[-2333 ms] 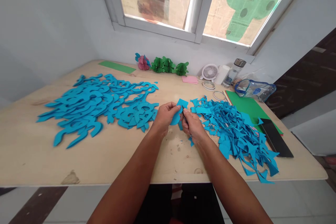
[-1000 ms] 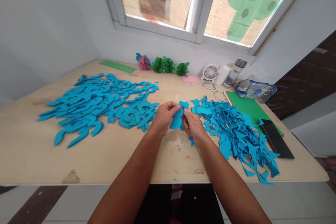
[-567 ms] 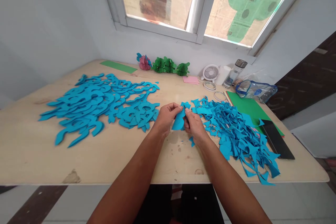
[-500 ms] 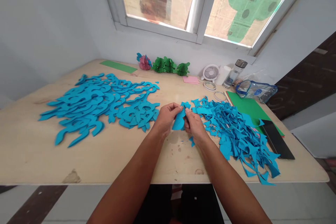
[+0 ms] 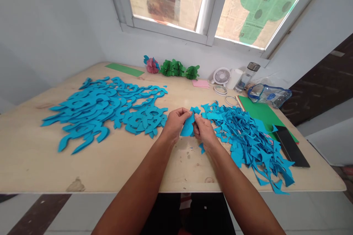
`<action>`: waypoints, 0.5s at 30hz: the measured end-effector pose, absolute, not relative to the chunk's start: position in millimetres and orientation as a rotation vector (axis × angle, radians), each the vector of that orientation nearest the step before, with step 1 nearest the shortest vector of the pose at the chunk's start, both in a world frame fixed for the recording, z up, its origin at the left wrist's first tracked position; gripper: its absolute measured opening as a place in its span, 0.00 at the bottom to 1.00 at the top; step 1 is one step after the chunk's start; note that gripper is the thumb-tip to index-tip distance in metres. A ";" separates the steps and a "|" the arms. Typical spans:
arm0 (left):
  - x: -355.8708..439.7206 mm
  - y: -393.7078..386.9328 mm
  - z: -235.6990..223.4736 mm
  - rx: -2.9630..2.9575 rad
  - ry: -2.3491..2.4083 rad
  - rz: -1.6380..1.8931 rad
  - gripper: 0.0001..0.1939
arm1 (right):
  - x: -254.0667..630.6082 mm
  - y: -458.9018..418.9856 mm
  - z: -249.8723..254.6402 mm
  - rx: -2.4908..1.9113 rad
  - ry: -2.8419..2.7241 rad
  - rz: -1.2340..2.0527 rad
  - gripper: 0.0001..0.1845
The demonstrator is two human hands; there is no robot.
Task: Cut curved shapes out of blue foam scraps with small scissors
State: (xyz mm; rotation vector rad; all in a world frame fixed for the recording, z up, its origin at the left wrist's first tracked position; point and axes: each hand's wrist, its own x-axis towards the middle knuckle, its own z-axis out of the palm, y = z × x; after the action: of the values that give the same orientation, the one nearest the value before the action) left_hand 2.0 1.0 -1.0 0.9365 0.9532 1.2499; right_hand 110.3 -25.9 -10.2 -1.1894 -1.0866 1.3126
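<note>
Both of my hands meet over the middle of the wooden table [image 5: 110, 169]. My left hand [image 5: 173, 123] is closed, pinching a small blue paper piece [image 5: 188, 128] from the left. From the right, my right hand [image 5: 204, 133] is closed too, with its fingertips on the same piece's upper edge. Whether that hand holds a tool as well is hidden. A broad spread of blue curved cut-outs [image 5: 104, 108] lies to the left of my hands. A heap of blue paper scraps [image 5: 245, 136] lies to the right.
A green sheet [image 5: 259, 112] and a black flat device [image 5: 291, 145] lie at the right edge. A clear pouch [image 5: 268, 94], bottle [image 5: 245, 75], small fan [image 5: 221, 76] and tape rings [image 5: 230, 100] sit behind. Green paper decorations [image 5: 178, 68] and a pink one [image 5: 151, 65] stand under the window.
My right fingers have moved up from the piece's lower side to its upper edge, and the piece has turned slightly. In the last half second nothing visibly moves.
</note>
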 end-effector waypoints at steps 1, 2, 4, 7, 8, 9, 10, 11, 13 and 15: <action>2.0 1.3 -0.9 0.943 0.964 1.253 0.09 | 110.5 -25.8 -10.5 -1.200 -1.088 1.309 0.29; 1.9 1.6 -1.0 0.949 0.975 1.259 0.09 | 110.9 -25.6 -11.2 -1.209 -1.093 1.308 0.29; 1.5 2.3 -1.3 0.960 0.988 1.280 0.09 | 111.7 -24.9 -13.1 -1.220 -1.106 1.314 0.29; 0.8 3.0 -1.8 0.980 0.983 1.295 0.09 | 113.3 -23.7 -16.3 -1.220 -1.122 1.324 0.28; 0.5 3.1 -1.9 0.987 0.975 1.288 0.09 | 113.8 -23.3 -17.2 -1.217 -1.127 1.322 0.28; 0.3 3.2 -2.2 0.993 0.964 1.275 0.09 | 114.2 -23.0 -17.9 -1.212 -1.132 1.320 0.28; 0.2 3.4 -2.5 0.997 0.954 1.263 0.09 | 114.6 -22.8 -18.3 -1.208 -1.138 1.322 0.28; 0.1 3.6 -2.8 1.000 0.944 1.254 0.09 | 114.8 -22.7 -18.6 -1.205 -1.141 1.326 0.28; 0.0 4.0 -3.6 1.002 0.934 1.249 0.09 | 114.7 -22.6 -18.4 -1.200 -1.141 1.341 0.28; -0.1 4.4 -4.1 1.006 0.934 1.249 0.08 | 113.9 -23.0 -17.3 -1.198 -1.124 1.350 0.28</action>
State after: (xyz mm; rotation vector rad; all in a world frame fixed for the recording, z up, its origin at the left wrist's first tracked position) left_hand -0.1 4.4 -4.1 1.0062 0.9340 1.2494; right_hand 113.9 -23.0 -17.3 -1.1977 -1.1243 1.3503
